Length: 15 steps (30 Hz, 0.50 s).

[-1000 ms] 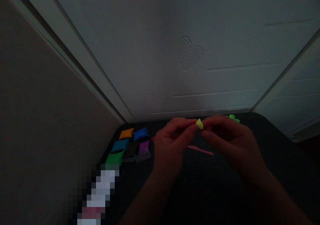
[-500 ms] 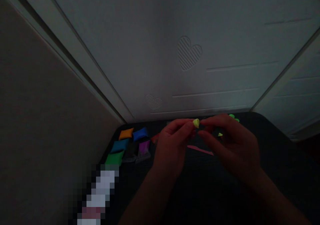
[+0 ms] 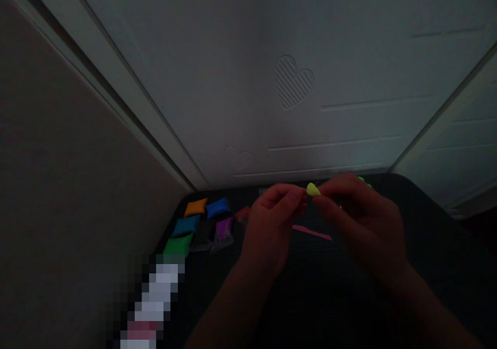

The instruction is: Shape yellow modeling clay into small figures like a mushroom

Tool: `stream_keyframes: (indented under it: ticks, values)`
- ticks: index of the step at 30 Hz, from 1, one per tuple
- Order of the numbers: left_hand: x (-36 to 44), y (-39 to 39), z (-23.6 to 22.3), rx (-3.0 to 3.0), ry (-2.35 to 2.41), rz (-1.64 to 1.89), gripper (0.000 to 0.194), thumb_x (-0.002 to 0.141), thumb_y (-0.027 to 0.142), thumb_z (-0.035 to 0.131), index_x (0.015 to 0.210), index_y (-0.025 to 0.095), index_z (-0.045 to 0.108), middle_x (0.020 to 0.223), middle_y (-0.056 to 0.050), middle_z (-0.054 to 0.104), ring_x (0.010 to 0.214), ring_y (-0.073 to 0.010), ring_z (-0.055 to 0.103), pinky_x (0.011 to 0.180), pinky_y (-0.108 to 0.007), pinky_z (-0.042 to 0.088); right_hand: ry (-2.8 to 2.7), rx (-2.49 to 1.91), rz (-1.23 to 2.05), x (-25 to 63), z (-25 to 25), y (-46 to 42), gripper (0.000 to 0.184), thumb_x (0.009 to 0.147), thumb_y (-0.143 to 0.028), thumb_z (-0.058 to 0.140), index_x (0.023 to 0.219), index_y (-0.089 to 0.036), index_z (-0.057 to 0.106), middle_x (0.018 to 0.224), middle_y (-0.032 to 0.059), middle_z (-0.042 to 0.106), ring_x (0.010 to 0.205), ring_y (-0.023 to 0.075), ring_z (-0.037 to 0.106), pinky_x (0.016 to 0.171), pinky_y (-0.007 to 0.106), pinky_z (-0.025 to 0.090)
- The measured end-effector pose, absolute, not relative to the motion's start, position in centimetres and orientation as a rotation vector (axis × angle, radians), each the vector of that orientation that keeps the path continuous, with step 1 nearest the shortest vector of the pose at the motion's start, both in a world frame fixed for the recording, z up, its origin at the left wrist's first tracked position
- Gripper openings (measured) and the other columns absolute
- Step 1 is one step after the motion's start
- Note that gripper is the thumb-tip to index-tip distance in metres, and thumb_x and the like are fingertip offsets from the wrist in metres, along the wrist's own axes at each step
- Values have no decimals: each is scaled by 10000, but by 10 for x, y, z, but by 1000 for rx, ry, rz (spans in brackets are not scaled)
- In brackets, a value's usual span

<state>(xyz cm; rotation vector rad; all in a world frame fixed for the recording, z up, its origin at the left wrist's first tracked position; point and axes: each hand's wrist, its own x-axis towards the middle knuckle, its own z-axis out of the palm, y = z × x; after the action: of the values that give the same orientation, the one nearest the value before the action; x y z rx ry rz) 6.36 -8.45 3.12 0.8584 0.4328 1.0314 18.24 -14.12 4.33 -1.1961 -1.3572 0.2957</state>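
Observation:
A small yellow lump of modelling clay (image 3: 312, 189) is pinched between the thumb and index finger of my right hand (image 3: 367, 224). My left hand (image 3: 269, 224) is closed just to its left, thumb pressed against the fingers. Its fingertips come up to the lump's edge; whether they grip anything is hidden. Below the hands, a thin pink modelling tool (image 3: 311, 232) lies on the dark table (image 3: 303, 297). Bright green pieces (image 3: 365, 182) show partly behind my right hand.
Left on the table lie small packets: orange (image 3: 196, 207), blue (image 3: 218, 208), teal (image 3: 186, 225), green (image 3: 177, 245), black (image 3: 202, 235) and purple (image 3: 223, 229). A red packet (image 3: 243, 214) is partly behind my left hand. A pale panel with embossed hearts (image 3: 294, 82) rises behind the table.
The yellow lump has passed from my left fingertips to my right ones and moved slightly right. My right thumb and finger, apart before, have closed on it.

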Motion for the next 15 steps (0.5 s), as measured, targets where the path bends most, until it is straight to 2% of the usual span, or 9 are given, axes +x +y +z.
stream_keyframes:
  ticks: [3, 6, 10, 15]
  values:
    - [60, -83, 31, 961, 476, 1117, 125, 687, 316, 733, 772, 226, 721, 722, 9, 660, 665, -60, 564, 631, -171, 468, -1032, -1041, 793, 186, 45, -139, 61, 740, -307, 691, 777, -270, 660, 674, -36, 609, 603, 100, 557, 552, 233, 458]
    - [57, -82, 30, 1066, 451, 1101, 108, 715, 314, 712, 807, 260, 732, 756, 7, 686, 671, -63, 581, 629, -175, 477, -882, -922, 1063, 189, 43, -134, 88, 699, -320, 717, 757, -268, 675, 636, -34, 589, 570, 92, 527, 542, 231, 458]
    - [58, -83, 29, 1145, 423, 1058, 97, 745, 274, 686, 832, 285, 728, 834, 6, 708, 725, -93, 622, 702, -233, 514, -886, -913, 1182, 188, 39, -133, 99, 710, -337, 702, 781, -278, 667, 644, -23, 588, 571, 113, 524, 520, 248, 453]
    - [58, -83, 30, 1122, 447, 1082, 69, 705, 268, 719, 774, 264, 717, 745, 16, 690, 695, -108, 626, 698, -262, 524, -903, -927, 1157, 184, 37, -131, 127, 707, -349, 707, 768, -249, 657, 670, -22, 590, 594, 101, 528, 554, 240, 464]
